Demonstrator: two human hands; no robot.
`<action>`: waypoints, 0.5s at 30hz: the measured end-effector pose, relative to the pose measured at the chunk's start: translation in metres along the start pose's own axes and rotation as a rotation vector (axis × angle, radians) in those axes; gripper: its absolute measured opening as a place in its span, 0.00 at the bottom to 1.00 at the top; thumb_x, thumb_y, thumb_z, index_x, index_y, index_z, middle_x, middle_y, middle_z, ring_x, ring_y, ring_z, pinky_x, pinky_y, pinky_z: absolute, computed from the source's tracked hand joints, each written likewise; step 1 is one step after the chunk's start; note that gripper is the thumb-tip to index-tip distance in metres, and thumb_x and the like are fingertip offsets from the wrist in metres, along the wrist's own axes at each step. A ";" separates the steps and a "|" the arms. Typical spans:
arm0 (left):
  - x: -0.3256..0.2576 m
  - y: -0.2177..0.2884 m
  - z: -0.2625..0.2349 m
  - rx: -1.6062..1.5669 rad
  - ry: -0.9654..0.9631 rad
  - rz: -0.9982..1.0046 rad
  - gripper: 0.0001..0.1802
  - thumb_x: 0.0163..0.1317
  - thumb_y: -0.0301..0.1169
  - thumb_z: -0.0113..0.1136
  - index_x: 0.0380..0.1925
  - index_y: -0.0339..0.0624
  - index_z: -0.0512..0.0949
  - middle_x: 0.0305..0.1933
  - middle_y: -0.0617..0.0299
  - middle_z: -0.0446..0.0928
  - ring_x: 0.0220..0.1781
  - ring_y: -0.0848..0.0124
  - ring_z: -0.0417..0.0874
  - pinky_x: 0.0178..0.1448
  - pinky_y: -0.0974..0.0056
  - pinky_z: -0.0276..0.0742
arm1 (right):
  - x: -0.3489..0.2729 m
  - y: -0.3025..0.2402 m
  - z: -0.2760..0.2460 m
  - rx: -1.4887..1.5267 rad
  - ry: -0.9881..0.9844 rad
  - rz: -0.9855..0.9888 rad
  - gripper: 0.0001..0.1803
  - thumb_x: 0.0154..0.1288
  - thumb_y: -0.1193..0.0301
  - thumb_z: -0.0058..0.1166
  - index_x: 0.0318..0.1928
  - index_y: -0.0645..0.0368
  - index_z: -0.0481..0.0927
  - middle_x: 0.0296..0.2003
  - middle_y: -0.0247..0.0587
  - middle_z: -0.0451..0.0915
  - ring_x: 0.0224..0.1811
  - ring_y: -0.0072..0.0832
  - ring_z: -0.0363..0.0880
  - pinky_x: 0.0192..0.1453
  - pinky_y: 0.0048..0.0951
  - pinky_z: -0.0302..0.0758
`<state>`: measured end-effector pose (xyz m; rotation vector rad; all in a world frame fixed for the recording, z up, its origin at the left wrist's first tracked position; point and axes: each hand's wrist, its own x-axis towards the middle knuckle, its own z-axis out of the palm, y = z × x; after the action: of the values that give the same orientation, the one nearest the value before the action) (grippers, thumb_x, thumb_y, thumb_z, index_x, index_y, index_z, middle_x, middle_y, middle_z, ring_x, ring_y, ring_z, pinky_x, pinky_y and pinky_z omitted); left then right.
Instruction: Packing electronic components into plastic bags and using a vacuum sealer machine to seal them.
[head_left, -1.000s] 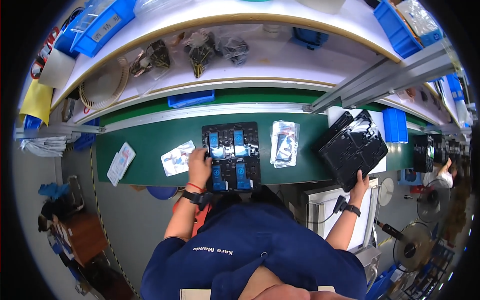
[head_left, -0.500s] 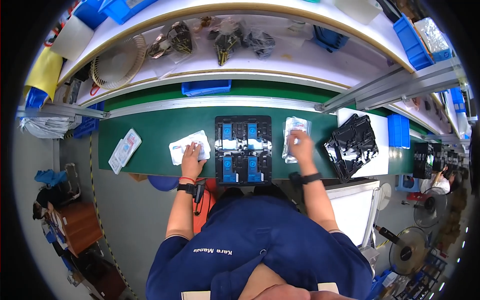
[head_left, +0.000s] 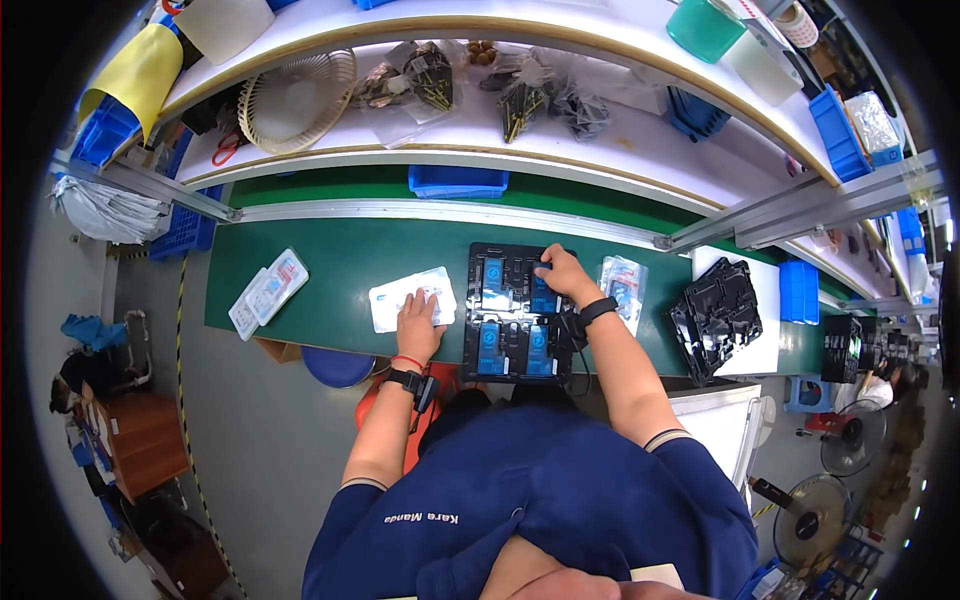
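Note:
A black plastic tray [head_left: 512,318] stands near the front of the green table, holding several flat blue phone batteries [head_left: 492,350] in its compartments. My right hand [head_left: 566,278] reaches over the tray's upper right part, fingers bent and closed at the upper right battery [head_left: 542,296]; the hand partly hides that battery. Left of the tray lies a small spread of white flat packages [head_left: 391,301]. On top of them my left hand [head_left: 419,322] rests with its fingers stretched out.
More clear-wrapped packages [head_left: 623,285] lie right of the tray. Stacked black trays [head_left: 714,318] sit on a white board farther right. Two white packages [head_left: 270,293] lie at the table's left. A shelf [head_left: 620,150] with bagged parts runs above the back.
My right hand has moved left from the packages at the right to the tray's upper right battery. The left hand stays on the white packages. The whole view has shifted somewhat.

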<state>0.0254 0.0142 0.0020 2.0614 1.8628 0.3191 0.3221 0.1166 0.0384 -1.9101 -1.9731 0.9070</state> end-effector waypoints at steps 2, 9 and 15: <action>0.002 0.013 -0.015 -0.115 0.023 -0.021 0.40 0.40 0.36 0.72 0.57 0.45 0.67 0.62 0.41 0.61 0.65 0.47 0.59 0.65 0.54 0.58 | -0.004 -0.005 -0.012 0.246 -0.140 0.015 0.13 0.49 0.76 0.62 0.35 0.63 0.73 0.25 0.38 0.76 0.29 0.24 0.74 0.34 0.26 0.70; 0.001 0.099 -0.060 -1.510 -0.467 0.002 0.23 0.60 0.32 0.58 0.54 0.37 0.68 0.50 0.55 0.74 0.51 0.69 0.76 0.53 0.65 0.72 | -0.059 -0.090 -0.047 0.700 -0.104 -0.239 0.09 0.52 0.79 0.60 0.34 0.62 0.74 0.25 0.35 0.77 0.28 0.18 0.74 0.34 0.21 0.71; -0.001 0.129 -0.087 -1.602 -0.333 -0.137 0.11 0.64 0.29 0.51 0.43 0.35 0.74 0.39 0.59 0.79 0.38 0.73 0.81 0.34 0.72 0.78 | -0.104 -0.113 -0.054 0.579 0.366 -0.280 0.08 0.52 0.75 0.60 0.34 0.60 0.78 0.28 0.34 0.79 0.35 0.26 0.76 0.43 0.29 0.69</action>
<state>0.1093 0.0117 0.1326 0.7657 0.8466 0.9369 0.2732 0.0357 0.1710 -1.3231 -1.4989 0.8532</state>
